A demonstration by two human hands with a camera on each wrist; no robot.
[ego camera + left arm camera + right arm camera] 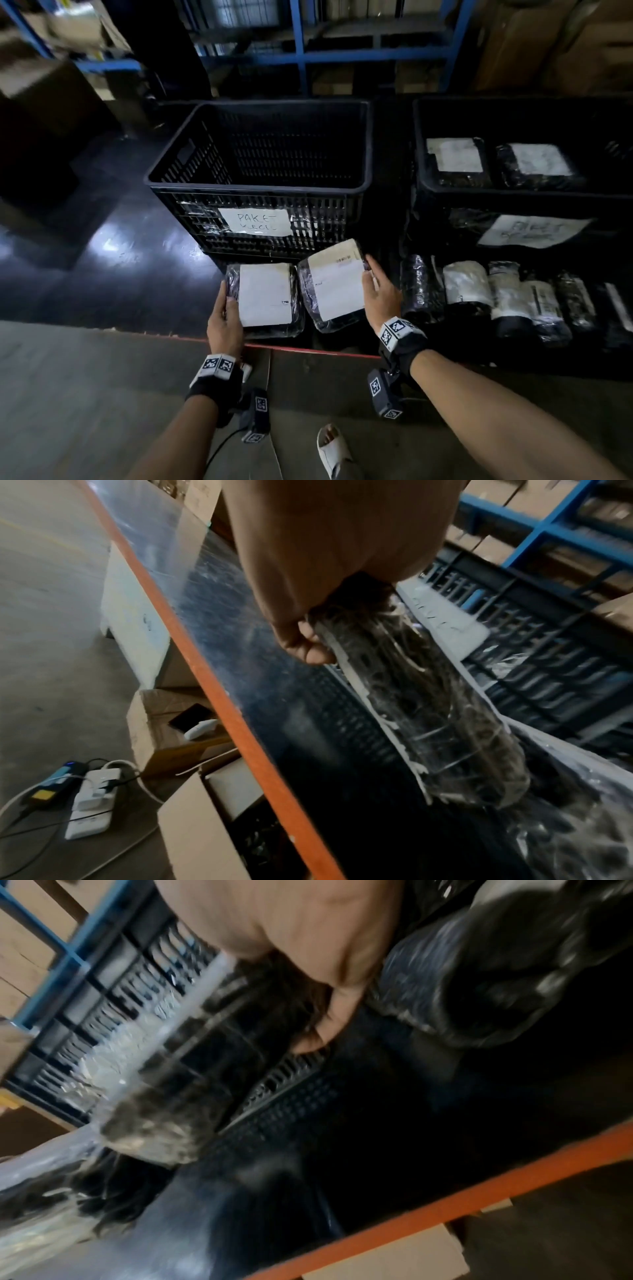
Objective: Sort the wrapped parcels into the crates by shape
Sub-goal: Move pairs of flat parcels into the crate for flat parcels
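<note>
Black-wrapped flat parcel (265, 299) gripped by L hand (224, 322), R hand (380, 294) gripping 2nd parcel (334, 284)

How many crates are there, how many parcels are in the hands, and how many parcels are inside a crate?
Crates: 2, left crate, right crate
Held parcels: 2, left parcel in left hand, right parcel in right hand
Parcels in right crate: 2
Total: 6
</note>
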